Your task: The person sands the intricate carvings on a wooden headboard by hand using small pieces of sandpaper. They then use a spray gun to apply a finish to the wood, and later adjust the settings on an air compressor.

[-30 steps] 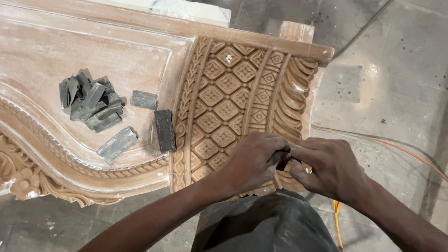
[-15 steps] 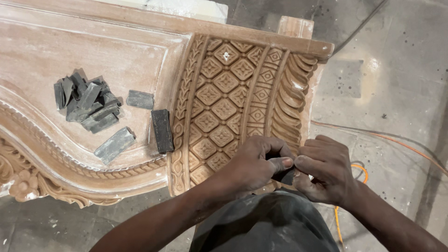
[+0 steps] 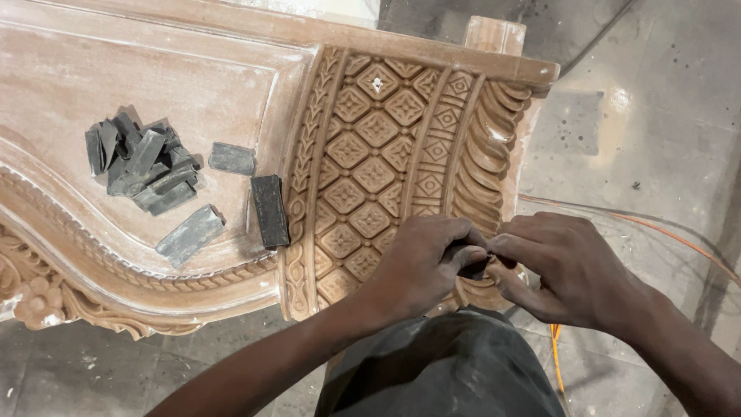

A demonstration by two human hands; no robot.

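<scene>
Head view, hands: left hand (image 3: 421, 266) and right hand (image 3: 559, 270) meet fingertip to fingertip, both pinched shut on a small dark piece (image 3: 476, 266), mostly hidden, right over the carved wooden panel (image 3: 386, 154) near its lower edge.
Loose bits: pile of dark grey strips (image 3: 143, 166) on the panel's flat part, one black block (image 3: 270, 210) beside it.
Change: hands sit slightly higher than half a second ago, same grip.

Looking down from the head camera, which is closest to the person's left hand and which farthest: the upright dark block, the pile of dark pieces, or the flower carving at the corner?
From the left hand:
1. Upright dark block, left, beside the carved border.
2. Pile of dark pieces, farther left on the flat panel.
3. Flower carving, far left edge.
</scene>
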